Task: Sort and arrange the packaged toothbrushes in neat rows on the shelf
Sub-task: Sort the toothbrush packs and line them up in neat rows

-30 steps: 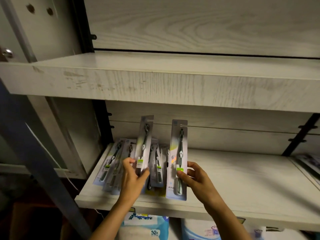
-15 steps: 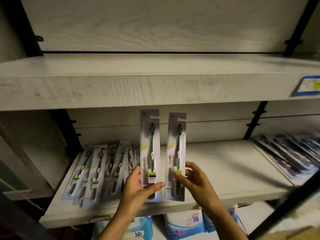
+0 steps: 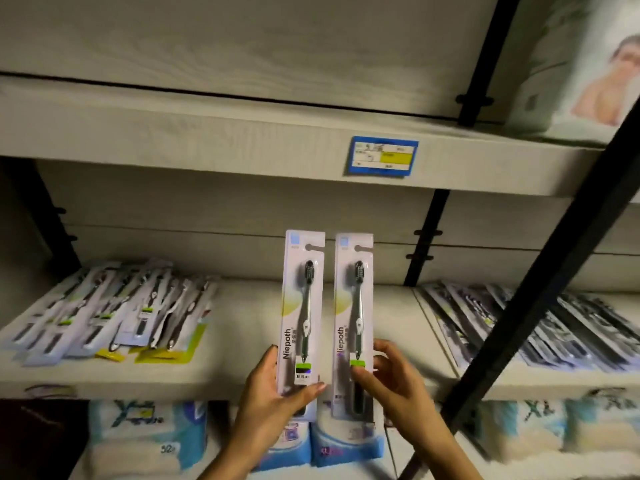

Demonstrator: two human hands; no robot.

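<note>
In the head view, the person is holding two packaged toothbrushes upright and side by side in front of the middle shelf (image 3: 249,327). The left grip (image 3: 273,396) is curling round the lower end of the left pack (image 3: 294,306), with the thumb pressing across its front below the green label and the fingers lying behind the card. The right grip (image 3: 391,379) is pinching the lower part of the right pack (image 3: 344,306), thumb on the front beside the green label and fingers wrapping the right edge. The two packs are standing parallel and just beside each other, a narrow gap showing between them, brush heads up and hang-holes at the top. Both are hanging clear of the shelf board.

On the left part of the shelf, a loose heap of packaged toothbrushes (image 3: 114,313) is lying flat, overlapping and fanning at different angles. On the right part, past a seam in the board, a row of dark packs (image 3: 561,327) is lying slanted and overlapping; blur is hiding their print. A black post (image 3: 540,271) is crossing in front of that row on a diagonal.

A blue-framed price tag (image 3: 381,156) is sitting on the front edge of the upper shelf (image 3: 207,133). Below the middle shelf, blue-and-white soft packs (image 3: 149,434) are standing in a line.
</note>
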